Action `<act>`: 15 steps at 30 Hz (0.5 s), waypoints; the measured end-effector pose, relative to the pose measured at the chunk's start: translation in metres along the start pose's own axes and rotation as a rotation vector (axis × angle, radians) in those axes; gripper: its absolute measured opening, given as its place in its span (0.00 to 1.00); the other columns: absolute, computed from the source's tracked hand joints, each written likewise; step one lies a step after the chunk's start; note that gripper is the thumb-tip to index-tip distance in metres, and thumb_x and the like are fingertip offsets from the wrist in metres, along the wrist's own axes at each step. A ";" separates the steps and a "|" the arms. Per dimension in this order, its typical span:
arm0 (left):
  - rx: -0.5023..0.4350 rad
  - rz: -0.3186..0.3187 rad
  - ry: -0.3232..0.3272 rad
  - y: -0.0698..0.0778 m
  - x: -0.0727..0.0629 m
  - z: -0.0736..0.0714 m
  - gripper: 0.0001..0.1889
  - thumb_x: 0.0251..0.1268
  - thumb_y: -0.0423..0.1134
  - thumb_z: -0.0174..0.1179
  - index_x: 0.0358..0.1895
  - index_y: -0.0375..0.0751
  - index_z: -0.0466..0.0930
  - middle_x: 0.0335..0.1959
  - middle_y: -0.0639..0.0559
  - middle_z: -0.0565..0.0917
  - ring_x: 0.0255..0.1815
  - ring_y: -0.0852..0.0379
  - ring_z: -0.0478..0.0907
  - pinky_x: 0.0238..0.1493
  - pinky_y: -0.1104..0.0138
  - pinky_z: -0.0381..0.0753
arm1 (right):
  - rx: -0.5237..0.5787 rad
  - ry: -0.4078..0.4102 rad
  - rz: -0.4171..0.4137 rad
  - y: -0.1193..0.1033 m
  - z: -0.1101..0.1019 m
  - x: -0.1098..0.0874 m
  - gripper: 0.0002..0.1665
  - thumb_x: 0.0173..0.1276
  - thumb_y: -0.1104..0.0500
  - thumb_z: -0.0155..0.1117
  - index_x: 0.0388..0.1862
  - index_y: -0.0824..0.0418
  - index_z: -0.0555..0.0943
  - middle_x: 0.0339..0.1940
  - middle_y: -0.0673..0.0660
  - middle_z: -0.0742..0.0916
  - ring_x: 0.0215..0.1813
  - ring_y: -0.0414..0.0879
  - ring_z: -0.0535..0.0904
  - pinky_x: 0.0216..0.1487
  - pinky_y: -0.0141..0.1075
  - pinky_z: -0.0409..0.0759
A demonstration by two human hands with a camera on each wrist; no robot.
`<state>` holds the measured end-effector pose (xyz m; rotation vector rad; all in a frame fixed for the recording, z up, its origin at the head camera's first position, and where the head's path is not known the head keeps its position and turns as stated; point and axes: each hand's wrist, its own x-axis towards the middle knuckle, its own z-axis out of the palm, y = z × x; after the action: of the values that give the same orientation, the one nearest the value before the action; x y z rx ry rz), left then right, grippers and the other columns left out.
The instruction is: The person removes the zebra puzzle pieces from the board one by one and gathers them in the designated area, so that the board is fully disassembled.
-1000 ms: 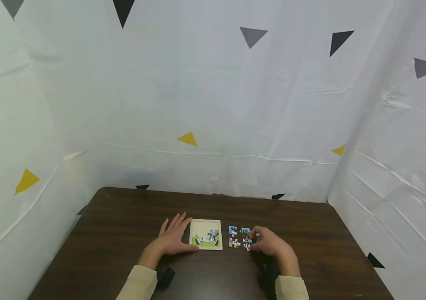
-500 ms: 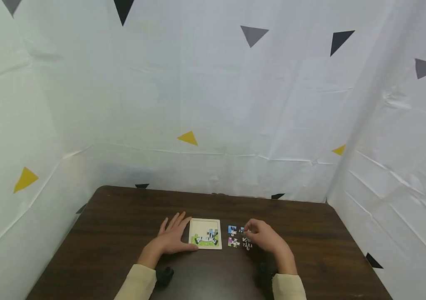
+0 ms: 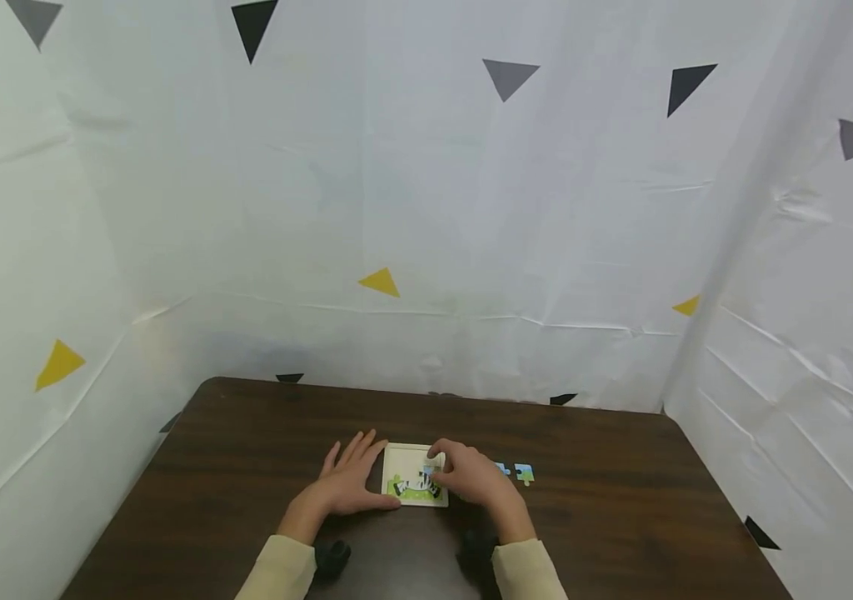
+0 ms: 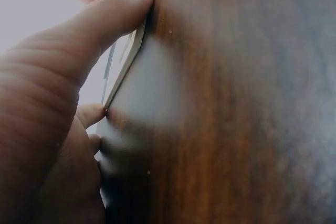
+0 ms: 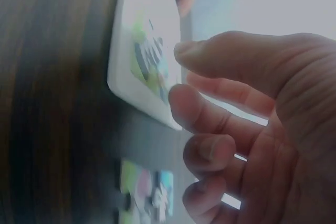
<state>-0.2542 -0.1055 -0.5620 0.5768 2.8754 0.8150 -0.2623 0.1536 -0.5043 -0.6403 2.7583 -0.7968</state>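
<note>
A square wooden puzzle tray (image 3: 406, 450) lies on the table, its lower part filled with a zebra picture on green. My left hand (image 3: 344, 487) spreads around the tray's left side, thumb at the near left corner and fingertips at the far left. In the left wrist view its thumb (image 4: 113, 19) presses the tray's edge. My right hand (image 3: 475, 477) is over the tray's right side, thumb and index finger bent toward each other in a pinch on a puzzle piece, mostly hidden by the fingers. The thumb (image 5: 210, 53) shows close over the zebra picture (image 5: 149, 56).
To the right of the tray lie loose puzzle pieces, a blue and green one (image 3: 524, 473) among them; my right hand hides others. The right wrist view shows a zebra-head piece (image 5: 161, 195) beside the tray. A white curtain (image 3: 426, 208) with triangles surrounds the dark table (image 3: 606, 483).
My right hand has moved left from the loose pieces to above the tray's right side. My left hand stays at the tray's left side.
</note>
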 end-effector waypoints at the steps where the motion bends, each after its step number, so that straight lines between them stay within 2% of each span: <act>1: -0.005 0.000 -0.003 0.000 0.000 0.001 0.60 0.47 0.78 0.59 0.79 0.47 0.52 0.80 0.45 0.45 0.79 0.42 0.39 0.71 0.39 0.31 | -0.019 0.005 0.008 -0.001 0.003 0.002 0.20 0.69 0.52 0.66 0.58 0.54 0.79 0.28 0.49 0.80 0.25 0.44 0.75 0.25 0.40 0.74; 9: -0.011 0.005 0.007 -0.002 0.001 0.003 0.59 0.47 0.78 0.59 0.78 0.45 0.53 0.80 0.43 0.46 0.79 0.41 0.39 0.70 0.38 0.31 | -0.081 0.009 0.034 -0.007 0.009 0.011 0.11 0.66 0.53 0.69 0.46 0.52 0.81 0.29 0.47 0.80 0.27 0.43 0.75 0.27 0.41 0.74; 12: -0.006 -0.002 0.004 -0.003 0.001 0.002 0.60 0.47 0.78 0.59 0.79 0.47 0.51 0.80 0.45 0.45 0.79 0.43 0.38 0.71 0.39 0.30 | -0.055 -0.009 0.041 -0.010 0.006 0.013 0.11 0.66 0.56 0.69 0.46 0.54 0.81 0.27 0.48 0.79 0.25 0.44 0.74 0.25 0.40 0.73; 15: -0.004 0.001 0.003 -0.007 0.004 0.006 0.60 0.46 0.79 0.58 0.79 0.49 0.49 0.81 0.47 0.43 0.80 0.45 0.36 0.71 0.40 0.28 | 0.006 -0.061 0.052 -0.013 0.002 0.013 0.10 0.67 0.59 0.68 0.46 0.57 0.79 0.27 0.51 0.80 0.23 0.46 0.73 0.23 0.40 0.71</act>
<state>-0.2589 -0.1067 -0.5711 0.5777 2.8751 0.8228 -0.2687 0.1367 -0.5001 -0.5798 2.7045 -0.7616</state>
